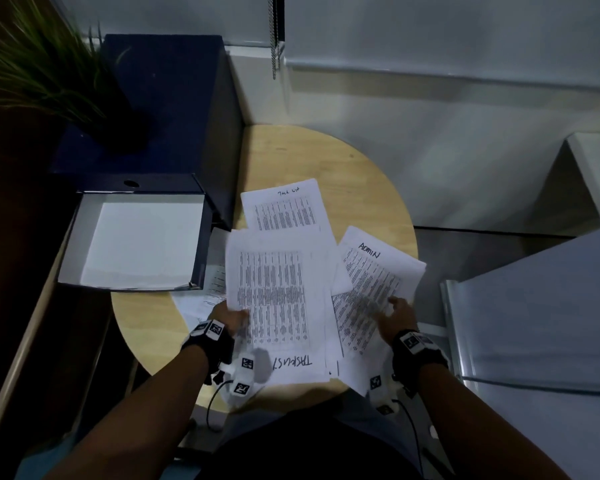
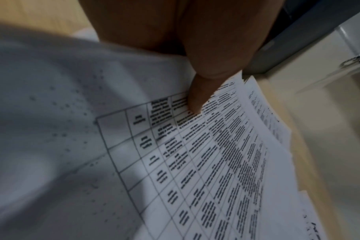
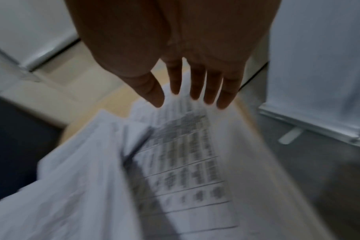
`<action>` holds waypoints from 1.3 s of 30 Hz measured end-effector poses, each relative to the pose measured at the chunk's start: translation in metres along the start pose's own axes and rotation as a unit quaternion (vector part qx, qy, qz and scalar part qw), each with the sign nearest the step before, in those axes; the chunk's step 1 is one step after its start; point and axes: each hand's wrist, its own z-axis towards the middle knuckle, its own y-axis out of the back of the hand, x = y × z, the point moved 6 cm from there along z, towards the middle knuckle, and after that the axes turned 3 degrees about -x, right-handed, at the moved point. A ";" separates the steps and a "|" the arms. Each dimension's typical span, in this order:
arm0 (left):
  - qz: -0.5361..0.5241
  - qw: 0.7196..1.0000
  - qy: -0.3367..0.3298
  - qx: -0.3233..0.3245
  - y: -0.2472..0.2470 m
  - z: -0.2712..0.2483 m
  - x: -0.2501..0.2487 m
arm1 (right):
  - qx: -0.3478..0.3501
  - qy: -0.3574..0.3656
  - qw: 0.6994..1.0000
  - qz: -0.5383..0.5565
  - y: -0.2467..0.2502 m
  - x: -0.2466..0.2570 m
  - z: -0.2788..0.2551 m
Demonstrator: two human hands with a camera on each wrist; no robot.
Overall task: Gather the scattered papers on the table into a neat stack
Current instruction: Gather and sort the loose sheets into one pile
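left hand (image 1: 230,315): pinching the near-left edge of the big printed table sheet (image 1: 274,299); the left wrist view alone is showing the thumb (image 2: 197,100) pressing down on the ruled grid, other fingers hidden beneath.
right hand (image 1: 397,315): fingers (image 3: 210,87) lying straight and slightly spread, holding nothing, hovering over the "admin" sheet (image 1: 374,271); whether they are touching it i cannot tell.
papers: thin white sheets, overlapping and fanning across the round pale wooden surface (image 1: 291,157); a "task list" sheet (image 1: 284,206) is lying flat farther back.
head view only: open dark blue box (image 1: 136,237) with white lining at the left, grassy plant (image 1: 39,67) behind it.
right wrist view: blurred, sheets curling upward.
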 end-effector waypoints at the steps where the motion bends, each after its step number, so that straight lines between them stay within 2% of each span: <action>1: 0.000 1.000 -0.001 0.002 -0.002 0.003 0.002 | -0.013 -0.020 1.000 -0.003 0.006 -0.011 0.003; 7: 0.029 1.000 0.008 -0.002 -0.005 0.009 0.005 | 0.002 -0.086 0.995 0.042 -0.005 -0.065 0.038; 14: 0.085 0.996 -0.001 0.008 -0.006 0.003 -0.001 | 0.036 -0.132 0.991 0.006 -0.005 -0.040 0.013; 18: 0.104 0.994 0.005 0.014 -0.004 0.004 0.000 | 0.009 -0.146 0.989 0.027 -0.011 -0.037 0.015; 21: 0.119 0.993 0.011 0.020 -0.004 0.000 -0.001 | 0.008 -0.164 0.985 0.061 -0.014 -0.037 0.014; 26: 0.116 0.993 0.003 0.015 -0.004 0.000 0.000 | -0.025 -0.177 0.966 0.184 -0.015 -0.044 0.019; 30: 0.105 0.994 0.000 0.019 -0.004 -0.001 -0.003 | 0.016 -0.135 0.983 0.125 -0.010 -0.031 0.007; 33: 0.108 0.994 0.005 0.019 -0.001 -0.004 -0.004 | 0.021 -0.070 0.995 0.073 0.003 -0.019 0.003; 36: 0.110 0.994 -0.009 0.013 0.001 -0.004 -0.004 | -0.014 -0.033 0.998 0.044 0.033 -0.005 0.004; 39: 0.090 0.996 -0.015 0.018 0.000 -0.007 -0.005 | -0.085 0.016 0.996 0.031 0.083 0.020 0.000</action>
